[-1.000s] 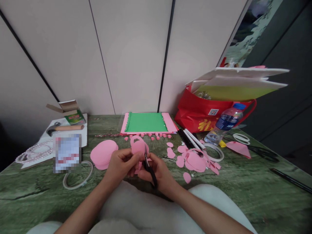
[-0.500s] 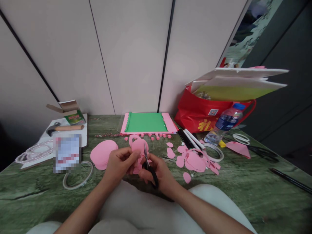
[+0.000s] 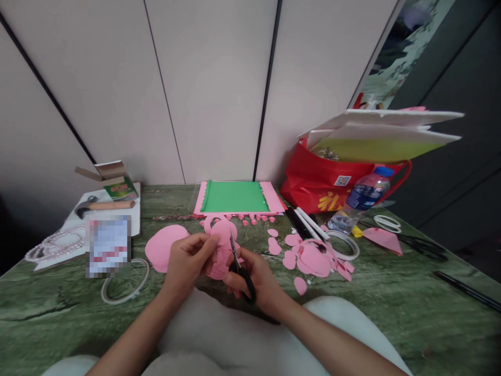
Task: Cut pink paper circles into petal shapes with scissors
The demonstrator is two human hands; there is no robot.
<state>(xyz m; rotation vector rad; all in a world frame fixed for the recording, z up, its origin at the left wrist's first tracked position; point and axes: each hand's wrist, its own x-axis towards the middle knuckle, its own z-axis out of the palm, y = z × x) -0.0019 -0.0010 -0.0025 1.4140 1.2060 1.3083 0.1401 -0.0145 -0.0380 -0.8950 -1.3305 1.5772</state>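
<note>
Between finger and thumb, my left hand [image 3: 191, 257] pinches a piece of pink paper [image 3: 224, 231] with a rounded edge, and a curled strip loops off its upper left. My right hand [image 3: 252, 274] grips black-handled scissors [image 3: 242, 271], their blades pointing up along the right edge of the paper. Whether the blades are parted is hard to make out. More pink paper lies below the held piece, partly covered by my hands. A stack of pink paper ovals [image 3: 162, 248] rests left of my left hand.
Pink cut-outs [image 3: 313, 259] and a tape roll [image 3: 344, 245] lie to the right, near markers [image 3: 311, 222]. A water bottle [image 3: 362, 201] stands before a red bag [image 3: 309, 177]. Green paper [image 3: 235, 196] is at the back; a hammer [image 3: 105, 206] and a second tape roll [image 3: 124, 297] are left.
My left hand has shifted slightly left, its thumb higher on the pink paper. The paper has turned a little against the blades. My right hand with the scissors has barely moved.
</note>
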